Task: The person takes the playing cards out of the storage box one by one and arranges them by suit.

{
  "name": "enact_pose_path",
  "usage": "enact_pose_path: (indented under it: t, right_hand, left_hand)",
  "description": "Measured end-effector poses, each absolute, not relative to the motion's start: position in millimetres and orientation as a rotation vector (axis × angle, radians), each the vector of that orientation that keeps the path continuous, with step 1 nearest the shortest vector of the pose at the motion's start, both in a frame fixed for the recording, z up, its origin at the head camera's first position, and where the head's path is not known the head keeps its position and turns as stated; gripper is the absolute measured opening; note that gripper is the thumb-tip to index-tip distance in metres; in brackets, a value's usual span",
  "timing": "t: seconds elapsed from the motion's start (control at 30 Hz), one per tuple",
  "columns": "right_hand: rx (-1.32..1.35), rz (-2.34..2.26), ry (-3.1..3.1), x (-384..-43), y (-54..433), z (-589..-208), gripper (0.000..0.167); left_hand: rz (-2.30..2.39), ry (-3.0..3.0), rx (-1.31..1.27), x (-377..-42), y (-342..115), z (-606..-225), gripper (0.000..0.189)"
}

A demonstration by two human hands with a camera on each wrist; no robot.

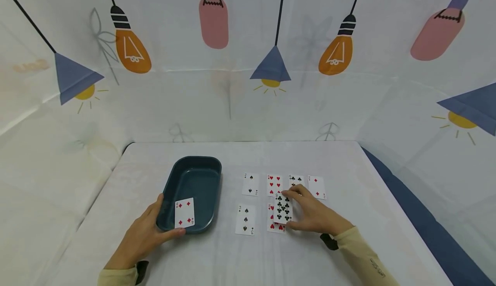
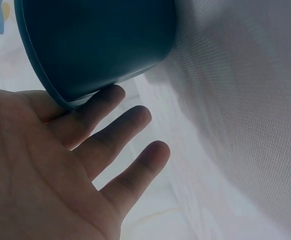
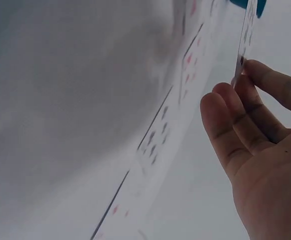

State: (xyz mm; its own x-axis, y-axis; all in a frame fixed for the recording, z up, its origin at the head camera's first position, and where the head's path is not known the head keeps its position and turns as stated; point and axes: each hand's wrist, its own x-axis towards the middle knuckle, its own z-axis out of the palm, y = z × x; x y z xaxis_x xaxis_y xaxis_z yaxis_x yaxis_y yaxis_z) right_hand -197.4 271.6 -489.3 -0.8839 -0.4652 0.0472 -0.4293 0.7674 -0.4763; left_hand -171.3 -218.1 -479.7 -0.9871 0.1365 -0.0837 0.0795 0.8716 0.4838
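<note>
In the head view my left hand (image 1: 141, 233) holds the near left corner of a dark teal tray (image 1: 218, 200), thumb at the near rim and fingers along the left side. A four of diamonds (image 1: 184, 212) lies in the tray's near end. My right hand (image 1: 313, 212) pinches a clubs card (image 1: 283, 208), seemingly a nine, between thumb and fingertips. It hangs over a hearts card (image 1: 270, 228), partly covering it. In the right wrist view that clubs card (image 3: 243, 45) is seen edge-on, raised off the cloth.
Nearby lie a two of spades (image 1: 250, 184), a three of spades (image 1: 245, 220), a six of hearts (image 1: 274, 183), another clubs card (image 1: 296, 178) and a two of diamonds (image 1: 317, 187). White cloth covers the table (image 1: 217, 260). A lamp-patterned curtain (image 1: 232, 105) stands behind.
</note>
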Motion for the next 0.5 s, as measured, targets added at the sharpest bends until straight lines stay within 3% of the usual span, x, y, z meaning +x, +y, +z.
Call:
enact_pose_path:
  t: [0.5]
  right_hand:
    - [-0.652,-0.636,2.840,-188,308,-494,0.080]
  left_hand:
    - [0.727,2.907,0.143,-172,-216,-476,0.133]
